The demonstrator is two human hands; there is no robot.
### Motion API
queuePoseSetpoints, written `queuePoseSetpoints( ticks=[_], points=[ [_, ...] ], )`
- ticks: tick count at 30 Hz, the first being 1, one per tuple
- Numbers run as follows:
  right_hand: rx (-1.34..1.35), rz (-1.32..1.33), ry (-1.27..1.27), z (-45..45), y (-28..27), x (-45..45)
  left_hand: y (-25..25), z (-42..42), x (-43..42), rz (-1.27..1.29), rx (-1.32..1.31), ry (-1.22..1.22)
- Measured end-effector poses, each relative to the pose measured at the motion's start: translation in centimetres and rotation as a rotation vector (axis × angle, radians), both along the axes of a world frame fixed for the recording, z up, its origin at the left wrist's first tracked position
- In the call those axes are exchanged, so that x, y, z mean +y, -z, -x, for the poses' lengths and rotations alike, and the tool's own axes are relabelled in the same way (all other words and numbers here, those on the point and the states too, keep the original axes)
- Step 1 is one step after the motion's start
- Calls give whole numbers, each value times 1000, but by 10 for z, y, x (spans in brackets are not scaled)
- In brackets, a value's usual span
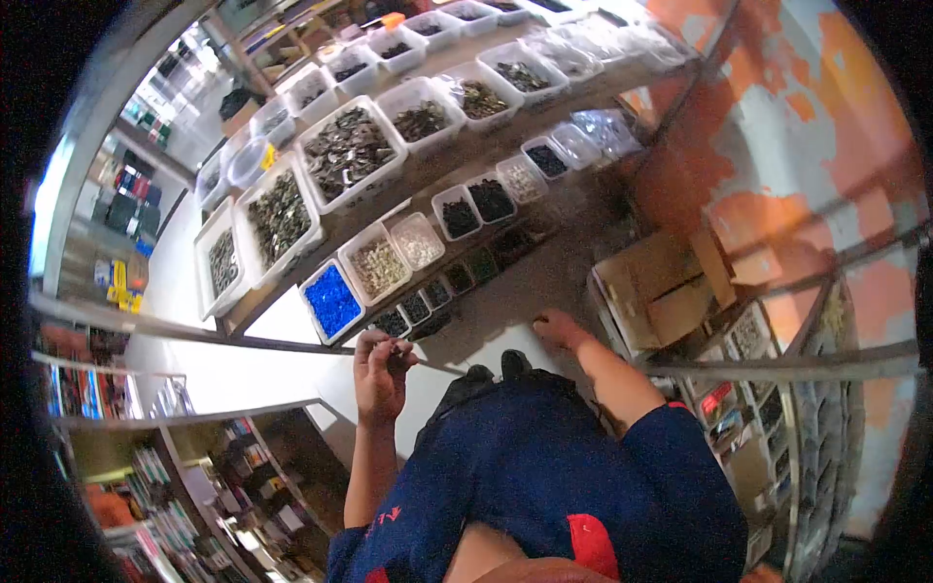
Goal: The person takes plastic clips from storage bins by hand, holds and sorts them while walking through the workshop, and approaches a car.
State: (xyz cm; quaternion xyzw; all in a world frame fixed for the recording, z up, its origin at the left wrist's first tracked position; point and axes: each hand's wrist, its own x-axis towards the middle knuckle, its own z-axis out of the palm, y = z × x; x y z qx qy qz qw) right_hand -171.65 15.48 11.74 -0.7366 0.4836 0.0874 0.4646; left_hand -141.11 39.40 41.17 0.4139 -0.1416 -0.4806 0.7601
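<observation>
My left hand (380, 377) is raised at the near end of the shelves, its fingers curled together in a pinch. A small dark thing seems to be between the fingertips, too small to name. Just beyond that hand sits a bin of bright blue parts (331, 300) on the lower shelf, and a bin of pale beige parts (378, 269) stands beside it. Over the floor hangs my right hand (560, 331), its fingers curled inward; what they hold, if anything, is hidden. The nearest thing to it is an open cardboard box (649, 325) on the right.
On the upper shelf stand several white bins of metal parts, among them a large bin (347, 154). Bins of black parts (491, 199) line the lower shelf. A metal rack bar (816, 367) crosses at right. Shelves of boxes (199, 496) stand at lower left.
</observation>
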Motion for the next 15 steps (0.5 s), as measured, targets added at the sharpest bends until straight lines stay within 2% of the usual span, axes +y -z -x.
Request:
queuePoseSetpoints(
  ticks=[3, 5, 8, 10, 12, 15],
  points=[
    [-134, -131, 227, 15, -46, 20, 5, -15, -21, -107, -40, 132],
    [-64, -138, 290, 37, -24, 27, 12, -30, -43, -156, -135, 177],
    [86, -307, 550, 77, 6, 53, 17, -43, -72, -252, -194, 229],
    [76, -423, 626, 132, 63, 67, 16, -39, -87, -295, -229, 241],
    [95, -416, 613, 185, 133, 81, 19, -29, -99, -335, -200, 237],
    [78, -235, 269, 273, 258, 91, 36, -17, -113, -418, -218, 304]
  ],
)
